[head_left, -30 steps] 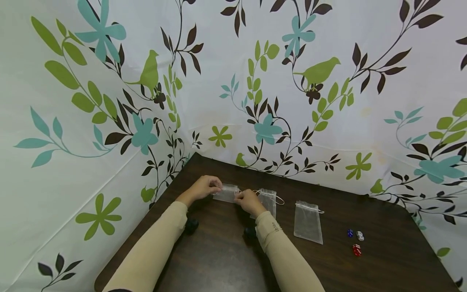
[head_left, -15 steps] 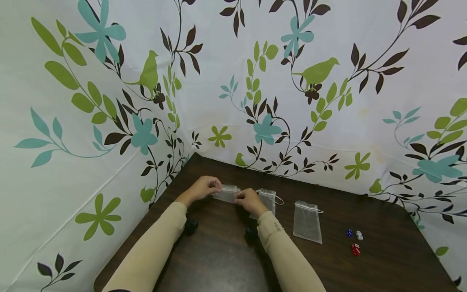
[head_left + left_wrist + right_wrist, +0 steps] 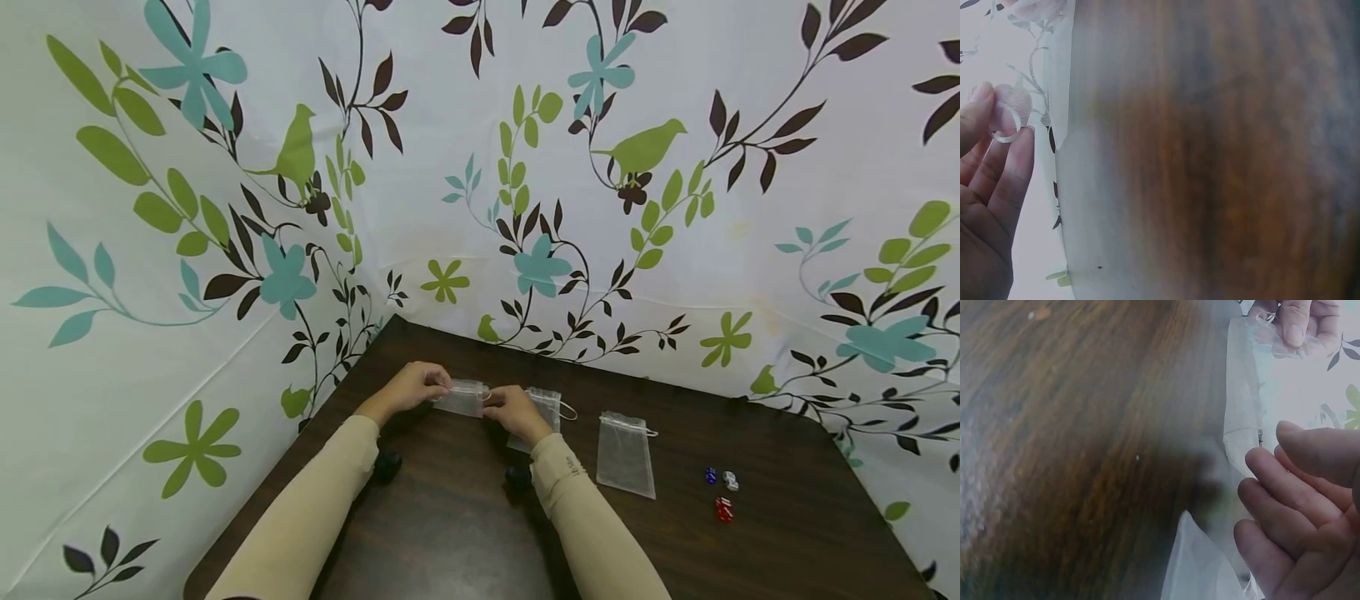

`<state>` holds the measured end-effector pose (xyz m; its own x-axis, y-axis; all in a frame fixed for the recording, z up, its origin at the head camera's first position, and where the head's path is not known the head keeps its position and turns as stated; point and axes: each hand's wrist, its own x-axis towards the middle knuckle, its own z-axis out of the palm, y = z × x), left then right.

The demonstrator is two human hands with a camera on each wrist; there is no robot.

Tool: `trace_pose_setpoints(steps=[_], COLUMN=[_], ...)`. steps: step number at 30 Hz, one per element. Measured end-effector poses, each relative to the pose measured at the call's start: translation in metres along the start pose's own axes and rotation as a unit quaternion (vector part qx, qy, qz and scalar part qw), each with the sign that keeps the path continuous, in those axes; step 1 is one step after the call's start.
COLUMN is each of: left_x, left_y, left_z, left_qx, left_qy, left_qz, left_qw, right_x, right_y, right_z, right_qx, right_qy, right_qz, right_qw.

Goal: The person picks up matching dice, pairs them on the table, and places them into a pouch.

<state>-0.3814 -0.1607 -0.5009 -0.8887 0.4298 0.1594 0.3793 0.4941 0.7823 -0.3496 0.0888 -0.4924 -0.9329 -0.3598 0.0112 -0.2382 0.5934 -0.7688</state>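
Note:
A sheer white drawstring bag (image 3: 462,400) is spread between both hands near the table's far left corner. My left hand (image 3: 420,385) pinches its left end, where a white cord loop (image 3: 1009,135) shows between thumb and fingers in the left wrist view. At the other end, my right hand (image 3: 519,412) has thumb and index finger closed at the cord side, the remaining fingers loosely curled. Partly hidden behind that hand lies a second sheer bag (image 3: 546,407). Farther right is a third bag (image 3: 627,458), flat, its cord out to the right.
On the right of the dark wooden table (image 3: 450,533) are small dice: blue dice (image 3: 711,476), white dice (image 3: 731,481) and red dice (image 3: 723,509). A patterned cloth (image 3: 420,208) hangs along the table's back and left edges.
The head view has turned slightly right, so everything sits a little further left in it. Both hands keep nearly the same pose on the bag.

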Motion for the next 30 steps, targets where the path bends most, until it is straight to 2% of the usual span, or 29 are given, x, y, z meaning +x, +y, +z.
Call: trace_pose_setpoints(steps=[3, 10, 16, 21, 30], left_x=[0.000, 0.001, -0.001, -0.003, -0.008], left_y=[0.000, -0.003, -0.003, -0.002, 0.002], left_z=[0.000, -0.002, -0.003, -0.003, -0.004], left_qx=[-0.003, 0.009, 0.006, 0.009, -0.002], left_qy=[-0.001, 0.008, -0.008, -0.008, -0.012], left_qz=[0.004, 0.045, 0.016, 0.000, 0.026], left_qw=[1.0000, 0.9989, 0.9998, 0.9999, 0.9996], right_x=[0.000, -0.002, -0.008, -0.011, -0.016], right_y=[0.001, 0.002, 0.004, 0.004, 0.007], right_z=[-0.002, -0.005, -0.008, -0.009, -0.013], right_qx=[0.003, -0.005, 0.019, 0.042, 0.051], right_qy=[-0.001, -0.002, -0.006, -0.003, -0.008], right_qz=[-0.002, 0.002, 0.013, 0.017, 0.025], right_qw=[1.0000, 1.0000, 0.9997, 0.9990, 0.9983])
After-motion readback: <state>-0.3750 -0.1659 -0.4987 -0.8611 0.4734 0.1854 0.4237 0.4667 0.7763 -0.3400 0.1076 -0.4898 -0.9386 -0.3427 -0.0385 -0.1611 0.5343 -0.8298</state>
